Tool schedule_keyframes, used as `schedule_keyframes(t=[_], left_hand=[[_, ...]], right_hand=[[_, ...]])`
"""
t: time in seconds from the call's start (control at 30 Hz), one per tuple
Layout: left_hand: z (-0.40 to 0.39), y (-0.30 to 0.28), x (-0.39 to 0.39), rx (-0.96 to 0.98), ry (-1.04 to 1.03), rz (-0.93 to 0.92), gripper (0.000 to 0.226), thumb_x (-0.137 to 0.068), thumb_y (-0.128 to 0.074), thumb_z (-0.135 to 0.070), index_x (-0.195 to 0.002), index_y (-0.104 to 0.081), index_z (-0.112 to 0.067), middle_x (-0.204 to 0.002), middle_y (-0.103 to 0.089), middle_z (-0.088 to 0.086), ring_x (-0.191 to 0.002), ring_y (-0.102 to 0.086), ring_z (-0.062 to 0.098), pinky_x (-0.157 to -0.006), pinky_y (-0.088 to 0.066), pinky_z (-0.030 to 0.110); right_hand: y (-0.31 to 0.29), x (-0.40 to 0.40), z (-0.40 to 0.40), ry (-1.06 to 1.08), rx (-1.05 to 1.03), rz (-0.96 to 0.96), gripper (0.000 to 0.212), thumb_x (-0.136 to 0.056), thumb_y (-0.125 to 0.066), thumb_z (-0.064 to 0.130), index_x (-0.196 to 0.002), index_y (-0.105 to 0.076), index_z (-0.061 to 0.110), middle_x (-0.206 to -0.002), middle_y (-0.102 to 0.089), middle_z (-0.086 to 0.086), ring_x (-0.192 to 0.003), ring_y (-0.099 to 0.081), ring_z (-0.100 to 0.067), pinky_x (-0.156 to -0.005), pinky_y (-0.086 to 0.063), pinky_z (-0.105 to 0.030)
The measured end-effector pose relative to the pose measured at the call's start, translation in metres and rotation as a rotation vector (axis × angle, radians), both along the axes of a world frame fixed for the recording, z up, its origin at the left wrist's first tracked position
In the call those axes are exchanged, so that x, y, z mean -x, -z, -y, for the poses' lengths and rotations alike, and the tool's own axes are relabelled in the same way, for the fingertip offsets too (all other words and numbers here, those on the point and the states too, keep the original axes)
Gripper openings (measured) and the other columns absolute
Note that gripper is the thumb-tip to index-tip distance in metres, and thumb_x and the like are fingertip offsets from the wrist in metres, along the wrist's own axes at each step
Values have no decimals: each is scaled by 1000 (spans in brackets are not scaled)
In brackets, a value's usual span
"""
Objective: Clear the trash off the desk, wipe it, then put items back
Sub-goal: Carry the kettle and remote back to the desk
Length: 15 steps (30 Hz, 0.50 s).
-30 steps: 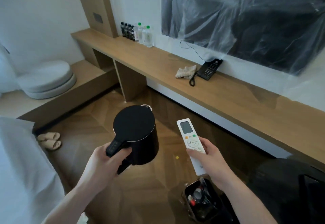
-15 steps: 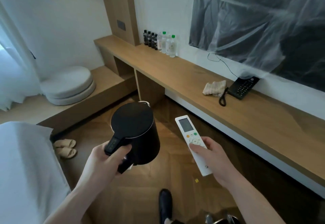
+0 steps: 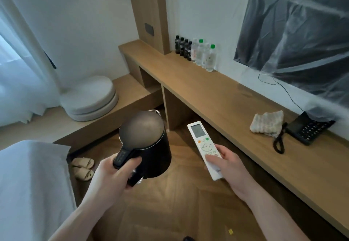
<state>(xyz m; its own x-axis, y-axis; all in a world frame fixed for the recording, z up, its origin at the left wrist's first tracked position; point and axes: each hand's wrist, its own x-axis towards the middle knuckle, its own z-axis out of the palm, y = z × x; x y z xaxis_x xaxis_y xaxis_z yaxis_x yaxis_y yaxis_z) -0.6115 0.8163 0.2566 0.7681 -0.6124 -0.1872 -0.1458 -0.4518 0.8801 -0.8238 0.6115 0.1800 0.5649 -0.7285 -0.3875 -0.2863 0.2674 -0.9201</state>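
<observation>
two hands full, both short of the desk

two items are held over the wood floor (image 3: 170,212), clear of the desk (image 3: 217,97) edge. left hand (image 3: 111,174) is curled round the handle of the black kettle (image 3: 147,144), which stands upright, handle toward the person, lid up. right hand (image 3: 228,167) pinches the white remote (image 3: 204,147), thumb on its buttons; its long axis runs away from the person, screen end pointing up-left. on the desk, bottles (image 3: 196,52) stand at the far end, a cloth (image 3: 267,121) lies touching the phone (image 3: 307,129), with bare wood between the two groups.
</observation>
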Motion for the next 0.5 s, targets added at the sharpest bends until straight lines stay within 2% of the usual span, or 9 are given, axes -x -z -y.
schedule_keyframes(t=[0.13,0.3,0.4,0.5], left_hand=[[33,7,-42,4,-41,-40,33,-96,-71,-18,-65,-63,-8,-54,-63,5,-49,-66,19,-46,-51,18],[82,22,-105,-2,-7,-106,33,-98,-69,-23,-67,-65,-12,-57,-62,3,-52,-67,23,-52,-57,29],[121,32,-152,-16,34,-150,35,-100,-67,-27,-73,-62,-5,-58,-58,3,-53,-64,21,-60,-61,43],[166,39,-198,-17,111,-179,44,-100,-65,-36,-90,-62,7,-66,-61,13,-63,-70,30,-65,-63,45]], right_hand=[[-5,-44,40,-34,3,4,29,-97,-71,30,-119,-58,45,-121,-67,19,-113,-67,-12,-84,-61,-28],[7,-93,86,-5,-26,-33,35,-99,-69,26,-126,-57,44,-127,-67,17,-116,-66,-13,-95,-60,-36],[13,-121,115,36,-50,-68,32,-100,-68,22,-123,-59,42,-125,-70,13,-111,-71,-15,-92,-60,-37],[17,-148,146,123,-82,-84,31,-98,-70,17,-121,-61,37,-118,-75,10,-99,-76,-17,-83,-60,-35]])
